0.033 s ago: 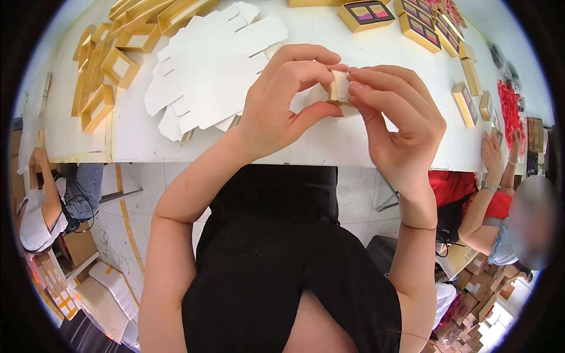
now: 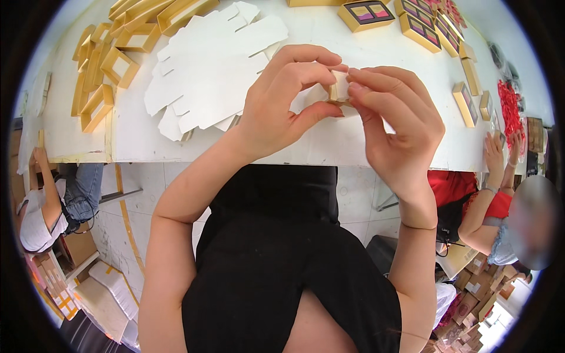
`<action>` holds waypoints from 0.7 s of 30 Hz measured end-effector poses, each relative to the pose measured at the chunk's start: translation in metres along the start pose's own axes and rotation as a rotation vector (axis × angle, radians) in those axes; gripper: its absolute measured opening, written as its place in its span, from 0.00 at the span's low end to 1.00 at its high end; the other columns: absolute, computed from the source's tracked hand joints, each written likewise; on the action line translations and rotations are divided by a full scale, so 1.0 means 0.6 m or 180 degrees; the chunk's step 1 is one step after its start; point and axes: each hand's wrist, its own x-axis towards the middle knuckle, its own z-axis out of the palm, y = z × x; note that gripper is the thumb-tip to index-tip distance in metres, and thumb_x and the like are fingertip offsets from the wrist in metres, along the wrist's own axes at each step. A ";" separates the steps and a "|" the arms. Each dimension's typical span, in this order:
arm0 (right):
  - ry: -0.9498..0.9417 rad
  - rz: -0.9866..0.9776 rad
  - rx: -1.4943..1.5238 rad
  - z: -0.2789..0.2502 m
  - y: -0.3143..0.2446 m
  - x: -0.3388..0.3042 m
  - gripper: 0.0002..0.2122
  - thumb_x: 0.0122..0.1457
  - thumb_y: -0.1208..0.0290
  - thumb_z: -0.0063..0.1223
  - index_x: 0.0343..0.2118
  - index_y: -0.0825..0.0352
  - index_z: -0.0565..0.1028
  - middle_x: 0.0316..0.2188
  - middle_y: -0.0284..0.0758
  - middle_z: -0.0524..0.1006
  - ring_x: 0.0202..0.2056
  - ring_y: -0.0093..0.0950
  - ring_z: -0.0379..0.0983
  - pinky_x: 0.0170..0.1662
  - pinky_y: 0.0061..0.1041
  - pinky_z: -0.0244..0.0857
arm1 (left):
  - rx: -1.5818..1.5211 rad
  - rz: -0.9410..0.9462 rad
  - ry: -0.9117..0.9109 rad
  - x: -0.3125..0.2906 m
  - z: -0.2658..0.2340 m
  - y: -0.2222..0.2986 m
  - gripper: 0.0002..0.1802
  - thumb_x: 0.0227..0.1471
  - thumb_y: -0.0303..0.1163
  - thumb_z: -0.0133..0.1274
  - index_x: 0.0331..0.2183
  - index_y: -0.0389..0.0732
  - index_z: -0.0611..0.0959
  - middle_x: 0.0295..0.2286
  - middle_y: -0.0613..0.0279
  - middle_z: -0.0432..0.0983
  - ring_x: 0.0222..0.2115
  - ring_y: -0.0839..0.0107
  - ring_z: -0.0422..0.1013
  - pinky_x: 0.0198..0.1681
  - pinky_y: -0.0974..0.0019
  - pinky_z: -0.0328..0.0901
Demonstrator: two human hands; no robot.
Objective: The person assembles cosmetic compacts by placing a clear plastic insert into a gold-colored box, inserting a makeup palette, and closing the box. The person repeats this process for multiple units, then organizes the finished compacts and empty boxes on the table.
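Note:
Over the white table (image 2: 329, 141), a small gold-and-white folded card box (image 2: 339, 88) is held between my two hands. My left hand (image 2: 268, 112) curls round its left side, with the thumb at the lower edge and the fingers at the upper edge. The fingertips of my right hand (image 2: 406, 120) pinch the right side of this box. My fingers hide much of it, so its full shape cannot be seen. Beside my left hand lies a loose pile of flat white die-cut card blanks (image 2: 206, 70) with slots along their edges.
Several open gold box frames (image 2: 97, 107) cluster at the far left. Gold boxes with dark inserts and coloured panels (image 2: 366, 13) lie at the far right. Red shredded filler (image 2: 511, 112) is near a co-worker's hands (image 2: 493, 152). Another person (image 2: 44, 209) works at the left edge.
My right fingers shift very slightly on the box. At the right, the co-worker's hand moves a little.

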 end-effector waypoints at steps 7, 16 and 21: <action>-0.0643 0.0040 -0.0062 -0.017 -0.016 0.006 0.12 0.43 0.88 0.54 0.34 0.72 0.78 0.39 0.41 0.79 0.44 0.40 0.74 0.42 0.31 0.71 | 0.0050 0.0085 0.0470 0.000 0.006 0.007 0.12 0.40 0.15 0.62 0.31 0.38 0.83 0.40 0.54 0.75 0.30 0.70 0.74 0.34 0.71 0.73; -0.0332 0.0126 0.0049 0.019 -0.008 -0.069 0.20 0.46 0.87 0.51 0.45 0.73 0.76 0.49 0.45 0.75 0.56 0.43 0.67 0.61 0.47 0.55 | 0.0215 0.0375 0.0495 -0.007 0.016 0.000 0.09 0.41 0.15 0.59 0.28 0.37 0.82 0.39 0.51 0.76 0.34 0.64 0.76 0.38 0.68 0.74; 0.0501 -0.0469 0.0063 0.056 0.037 -0.064 0.16 0.46 0.86 0.52 0.40 0.74 0.79 0.43 0.44 0.79 0.50 0.43 0.73 0.56 0.42 0.64 | 0.1018 0.0567 -0.0035 0.003 -0.002 0.014 0.10 0.45 0.15 0.56 0.33 0.37 0.80 0.41 0.48 0.75 0.45 0.50 0.74 0.43 0.63 0.73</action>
